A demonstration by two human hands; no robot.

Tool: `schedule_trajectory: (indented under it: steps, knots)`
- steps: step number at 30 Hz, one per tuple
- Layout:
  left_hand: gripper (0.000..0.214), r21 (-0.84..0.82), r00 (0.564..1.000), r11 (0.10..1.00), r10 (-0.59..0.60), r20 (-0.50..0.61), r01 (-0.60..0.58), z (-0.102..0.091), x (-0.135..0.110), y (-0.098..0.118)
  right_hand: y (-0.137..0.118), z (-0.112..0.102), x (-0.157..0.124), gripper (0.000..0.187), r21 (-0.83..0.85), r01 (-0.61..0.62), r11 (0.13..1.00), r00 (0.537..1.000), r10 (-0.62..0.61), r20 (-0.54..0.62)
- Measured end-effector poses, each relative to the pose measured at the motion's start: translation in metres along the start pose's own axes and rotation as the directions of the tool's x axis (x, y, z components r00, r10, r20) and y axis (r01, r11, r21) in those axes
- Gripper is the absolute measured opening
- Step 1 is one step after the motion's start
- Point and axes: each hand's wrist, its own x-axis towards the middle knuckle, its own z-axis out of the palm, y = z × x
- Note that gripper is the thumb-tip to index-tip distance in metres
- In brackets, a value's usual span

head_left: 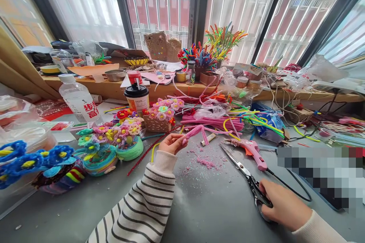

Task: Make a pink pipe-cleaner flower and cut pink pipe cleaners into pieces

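My left hand pinches a bent pink pipe cleaner, its free end hanging down to the right above the table. Below it, pink fuzz clippings lie scattered on the grey tabletop. My right hand is closed round the black handles of a pair of scissors. Their blades point away to the upper left, low over the table. A pink glue gun lies just beyond the scissors, and a bundle of pink pipe cleaners is behind the left hand.
Pipe-cleaner flowers in pots crowd the left side, with a water bottle and a lidded cup behind. A glue-gun cord curves at the right beside a blurred-out dark object. Craft supplies fill the wooden sill.
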Motion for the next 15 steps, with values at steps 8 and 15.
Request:
schedule_trajectory:
  steps: [8,15]
  knots:
    - [0.029,-0.016,1.000,1.000,0.005,0.011,-0.005,-0.001,0.000,0.000,0.004,-0.020,-0.001,0.023,0.644,-0.046,0.764,0.952,-0.161,0.260]
    - [0.029,-0.045,1.000,0.999,-0.002,0.006,0.002,-0.001,0.001,-0.001,0.013,-0.020,-0.034,0.054,0.912,-0.033,0.409,0.905,-0.375,0.201]
